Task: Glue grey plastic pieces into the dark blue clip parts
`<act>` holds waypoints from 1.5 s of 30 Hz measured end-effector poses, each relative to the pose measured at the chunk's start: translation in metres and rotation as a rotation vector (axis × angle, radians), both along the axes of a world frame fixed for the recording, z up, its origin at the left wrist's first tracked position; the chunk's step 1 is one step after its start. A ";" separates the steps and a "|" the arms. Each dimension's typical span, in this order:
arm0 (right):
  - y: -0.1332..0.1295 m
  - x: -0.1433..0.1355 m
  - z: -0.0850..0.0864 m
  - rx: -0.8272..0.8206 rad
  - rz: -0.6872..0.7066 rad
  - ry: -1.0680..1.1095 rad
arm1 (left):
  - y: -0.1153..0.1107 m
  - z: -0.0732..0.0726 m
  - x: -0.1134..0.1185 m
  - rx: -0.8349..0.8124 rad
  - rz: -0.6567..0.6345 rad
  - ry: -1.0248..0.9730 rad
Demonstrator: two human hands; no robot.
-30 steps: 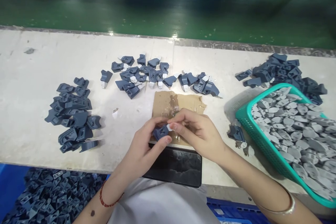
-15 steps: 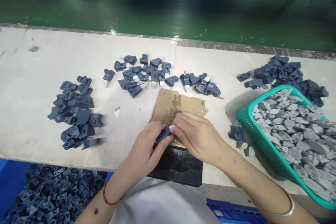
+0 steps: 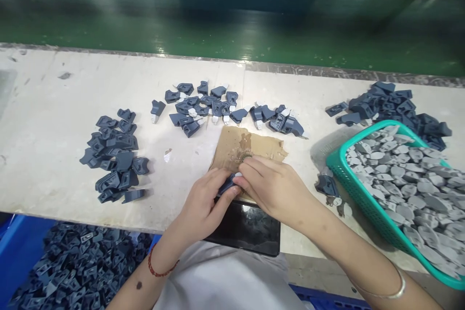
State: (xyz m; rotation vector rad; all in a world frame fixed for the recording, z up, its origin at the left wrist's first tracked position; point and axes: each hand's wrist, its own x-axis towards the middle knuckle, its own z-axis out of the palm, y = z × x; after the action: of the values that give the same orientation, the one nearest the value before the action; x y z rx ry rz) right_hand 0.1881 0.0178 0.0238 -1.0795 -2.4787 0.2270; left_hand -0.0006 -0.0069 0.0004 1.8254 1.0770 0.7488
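Dark-blue block (image 3: 226, 185), lower centre, is pinched in your left hand (image 3: 204, 201); steady it squarely against the pale piece (image 3: 238, 175) your right hand (image 3: 273, 186) pinches.

Towards six o'clock, the small dark blue block (image 3: 226, 184) looks like smooth, dull plastic, and the flat black phone (image 3: 250, 230) is glossy. The brown cardboard sheet (image 3: 228, 147) looks rough. The holey green basket (image 3: 339, 164) at four o'clock is plastic.

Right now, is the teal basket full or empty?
Full or nearly so: grey pieces cover the visible inside of the teal basket, lying close to its rim.
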 end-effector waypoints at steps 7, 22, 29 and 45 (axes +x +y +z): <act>-0.001 0.015 0.013 -0.150 0.051 0.281 | 0.002 0.008 -0.006 0.276 -0.010 -0.070; -0.004 0.124 0.026 -0.472 -1.196 -0.291 | -0.009 0.011 -0.018 0.320 0.154 -0.117; -0.007 0.134 0.020 -0.430 -1.038 -0.428 | 0.009 0.009 -0.028 0.175 0.345 0.146; -0.008 0.159 0.018 -0.645 -0.957 -0.197 | 0.002 0.010 -0.028 0.345 -0.024 0.481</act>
State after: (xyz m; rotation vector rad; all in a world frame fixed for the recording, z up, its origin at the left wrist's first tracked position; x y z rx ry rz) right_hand 0.3472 0.0097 0.0417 -2.4918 -1.7555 0.6469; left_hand -0.0290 -0.0049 0.0101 2.3896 1.2809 0.5116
